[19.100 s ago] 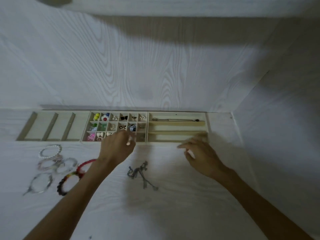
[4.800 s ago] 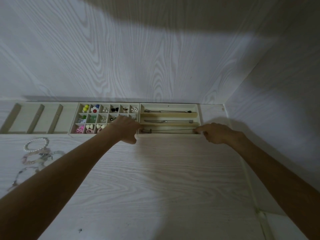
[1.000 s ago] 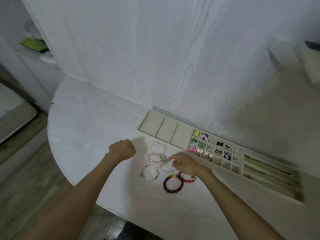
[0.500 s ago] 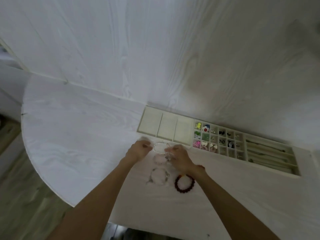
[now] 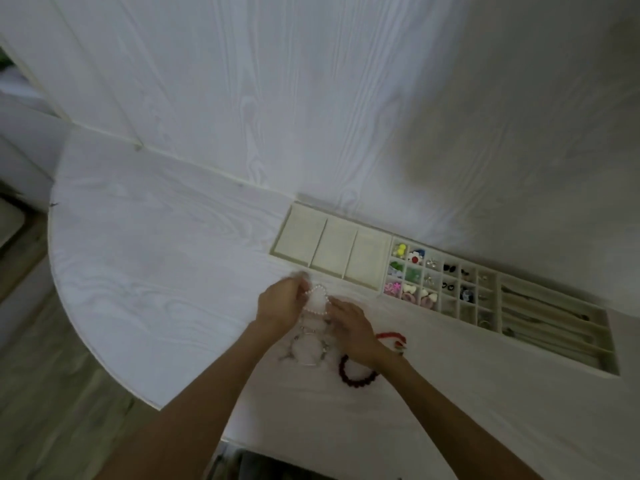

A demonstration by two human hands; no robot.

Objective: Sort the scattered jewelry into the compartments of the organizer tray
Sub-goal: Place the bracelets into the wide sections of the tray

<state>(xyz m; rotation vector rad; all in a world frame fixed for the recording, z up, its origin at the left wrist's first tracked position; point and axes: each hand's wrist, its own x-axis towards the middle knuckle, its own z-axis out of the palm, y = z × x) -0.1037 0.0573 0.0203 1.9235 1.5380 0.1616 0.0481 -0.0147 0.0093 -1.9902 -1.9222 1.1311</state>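
A long cream organizer tray lies along the wall, with three wide bare sections at its left, a grid of small compartments holding earrings in the middle, and long slots with chains at its right. Just in front of the wide sections, a white pearl bracelet is held between both hands. My left hand pinches its left side and my right hand pinches its right side. Below them lie a silver bracelet, a dark red bead bracelet and a red cord bracelet.
The white wood-grain table has a rounded edge at the left, with floor beyond it. A white panelled wall rises directly behind the tray. Open tabletop stretches to the left of my hands.
Both hands have closed in on the pearl bracelet, which now sits between their fingertips. The view has shifted slightly toward the tray.
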